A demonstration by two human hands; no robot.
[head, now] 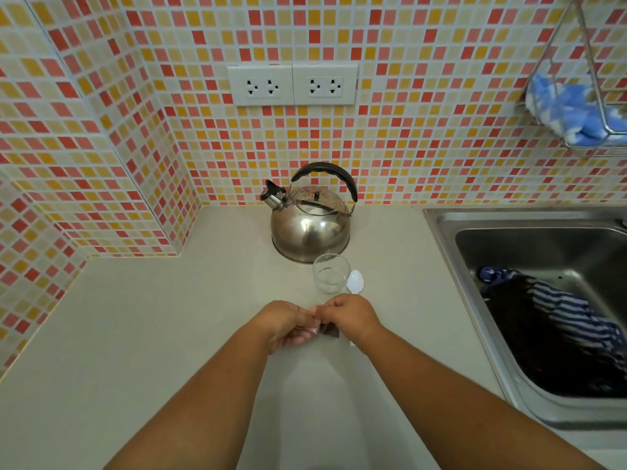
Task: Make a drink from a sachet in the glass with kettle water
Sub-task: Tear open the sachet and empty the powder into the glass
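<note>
- Head view: both hands meet low over the counter, and the left hand and right hand are pinched together on one small dark sachet.
- The left hand's fingers are curled in, thumb and fingertips closed on the sachet's pale end; the right hand is closed too, knuckles up, gripping the darker end. Neither hand is open.
- The sachet sits right between the two hands, mostly hidden by them; whether it is torn yet cannot be told from here.
- Just beyond the hands stands the glass, upright and looking empty, and a white plastic spoon lies just beside it, ahead of the right hand.
- Further out past the glass sits the steel kettle, black handle up, spout turned towards the left-hand side, near the tiled wall.
- Off to the right of the right arm is the sink, with striped cloth lying in it.
- The step in hand looks like opening the sachet, so the task is early: no powder in the glass, no water poured.
- Next move calls for a clean tear across the top, then carrying the open sachet forward over the glass and tipping it in without spilling on the counter.
- After that the kettle needs a reach past the glass, minding not to knock it.
</note>
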